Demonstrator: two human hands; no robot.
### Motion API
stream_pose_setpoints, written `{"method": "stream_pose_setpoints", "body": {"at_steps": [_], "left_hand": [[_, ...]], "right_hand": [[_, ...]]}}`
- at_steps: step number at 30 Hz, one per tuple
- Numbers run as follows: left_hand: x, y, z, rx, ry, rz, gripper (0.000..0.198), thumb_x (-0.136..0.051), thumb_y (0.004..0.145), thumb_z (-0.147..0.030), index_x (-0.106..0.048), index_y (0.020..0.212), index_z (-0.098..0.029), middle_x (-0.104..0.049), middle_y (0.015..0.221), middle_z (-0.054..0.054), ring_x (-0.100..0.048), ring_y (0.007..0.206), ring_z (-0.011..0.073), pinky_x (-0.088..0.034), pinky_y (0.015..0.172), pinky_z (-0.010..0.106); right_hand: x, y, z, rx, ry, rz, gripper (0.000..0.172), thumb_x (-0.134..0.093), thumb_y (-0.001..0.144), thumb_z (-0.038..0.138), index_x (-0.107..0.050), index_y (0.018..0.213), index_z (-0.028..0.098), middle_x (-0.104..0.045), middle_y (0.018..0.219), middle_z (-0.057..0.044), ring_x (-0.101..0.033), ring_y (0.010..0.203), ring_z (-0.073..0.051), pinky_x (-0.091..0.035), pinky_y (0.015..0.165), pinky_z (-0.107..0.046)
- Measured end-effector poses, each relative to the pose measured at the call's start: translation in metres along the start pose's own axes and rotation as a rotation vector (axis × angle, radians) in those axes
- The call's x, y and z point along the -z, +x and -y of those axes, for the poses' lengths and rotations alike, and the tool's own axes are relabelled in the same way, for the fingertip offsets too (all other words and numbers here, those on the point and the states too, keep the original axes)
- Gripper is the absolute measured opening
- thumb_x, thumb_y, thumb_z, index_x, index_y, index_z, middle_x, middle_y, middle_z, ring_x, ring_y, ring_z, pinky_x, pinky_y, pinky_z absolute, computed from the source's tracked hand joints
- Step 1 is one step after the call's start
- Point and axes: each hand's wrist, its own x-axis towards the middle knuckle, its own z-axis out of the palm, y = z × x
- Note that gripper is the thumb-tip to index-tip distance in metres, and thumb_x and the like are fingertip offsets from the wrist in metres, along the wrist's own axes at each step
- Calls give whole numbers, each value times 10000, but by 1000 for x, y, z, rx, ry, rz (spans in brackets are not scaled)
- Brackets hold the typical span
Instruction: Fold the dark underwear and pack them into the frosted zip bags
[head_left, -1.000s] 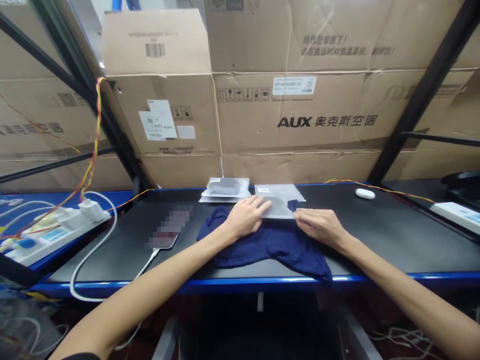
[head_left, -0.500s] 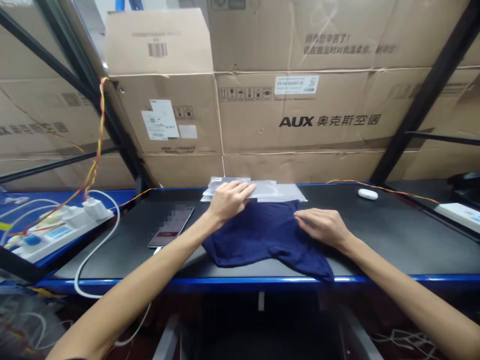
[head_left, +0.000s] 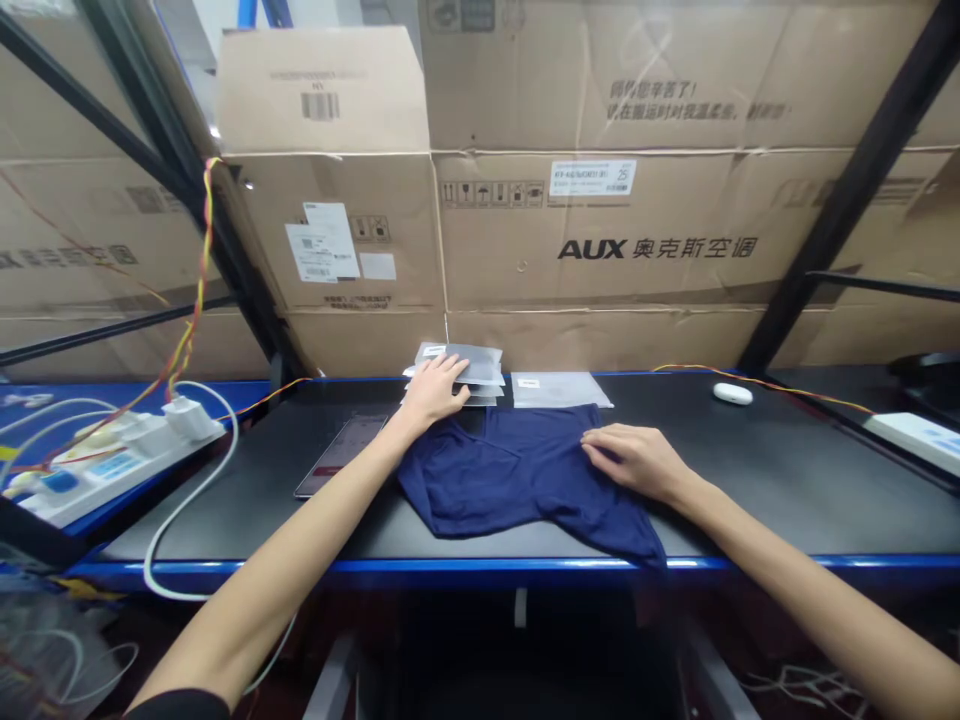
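A dark blue garment (head_left: 517, 480) lies spread on the black table (head_left: 787, 470) in front of me. My right hand (head_left: 634, 460) rests flat on its right part, fingers stretched out. My left hand (head_left: 435, 390) reaches to the back of the table and lies with open fingers on a small stack of packed clear bags (head_left: 472, 368). A single flat clear bag with a white label (head_left: 559, 390) lies just behind the garment.
A phone (head_left: 341, 455) on a white cable lies left of the garment. A white power strip with plugs (head_left: 112, 455) sits at the far left. A small white case (head_left: 731, 393) and an orange wire are at the back right. Cardboard boxes (head_left: 600, 230) wall the rear.
My left hand carried a packed bag off the garment to the back and set it on the stack. My right hand stayed on the garment.
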Motion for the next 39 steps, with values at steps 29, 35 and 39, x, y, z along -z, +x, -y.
{"method": "stream_pose_setpoints", "body": {"at_steps": [29,35,39], "left_hand": [[18,-62,-49,-367,-518,435,619,-482,960,-560,-426,1487,-239,-314,1587,88,-300,1463,292,-266,1212,430],[14,-56,-46,-313,-529,386,544,-406,993,-544,-518,1412,-215,-449,1514,96,-426,1394,244,-326,1178,387],[9,-51,-43,-312,-507,330,514,-453,983,-506,-555,1370,-184,-518,1451,117,-478,1346,236,-364,1145,360]], "right_hand": [[-12,41,28,-168,341,602,664,-371,964,648,-349,1524,291,-238,1614,-68,-159,1495,-308,-119,1211,-537],[-12,43,29,-169,320,612,672,-355,963,658,-360,1521,282,-236,1615,-85,-152,1496,-311,-125,1210,-537],[-12,42,29,-172,338,597,670,-376,960,653,-374,1516,279,-253,1611,-80,-166,1494,-311,-130,1211,-531]]}}
